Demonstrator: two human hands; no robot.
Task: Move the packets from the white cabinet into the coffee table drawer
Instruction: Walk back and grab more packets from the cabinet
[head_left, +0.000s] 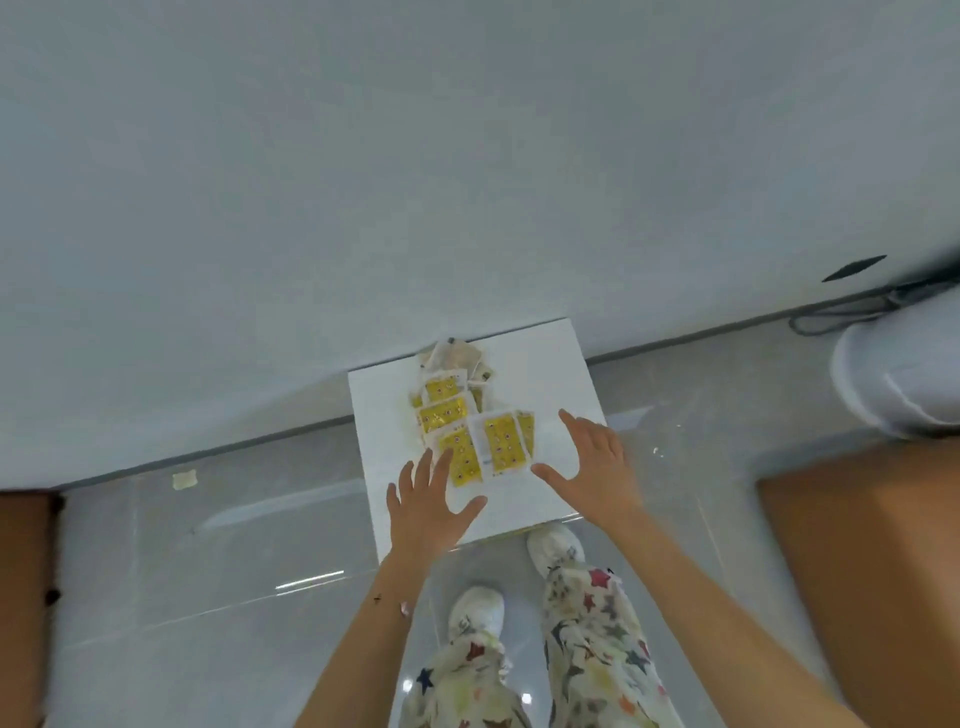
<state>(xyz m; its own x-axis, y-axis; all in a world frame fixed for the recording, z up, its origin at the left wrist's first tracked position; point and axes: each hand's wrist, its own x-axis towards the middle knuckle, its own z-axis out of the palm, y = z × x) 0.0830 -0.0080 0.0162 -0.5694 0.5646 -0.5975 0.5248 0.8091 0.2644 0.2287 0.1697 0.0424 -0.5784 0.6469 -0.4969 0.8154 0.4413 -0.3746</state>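
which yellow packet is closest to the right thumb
The front-right packet with the wide white border, lying atop its neighbours; the thumb of the right hand sits by its lower corner. The others lie farther left or back.

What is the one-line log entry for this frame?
flat yellow-and-white packets: heaped on white cabinet top | left hand: open, at heap's near edge | right hand: open, beside heap | drawer: unseen | phase: reach

white cabinet (550, 364) top, yellow packets (467, 436) strewn
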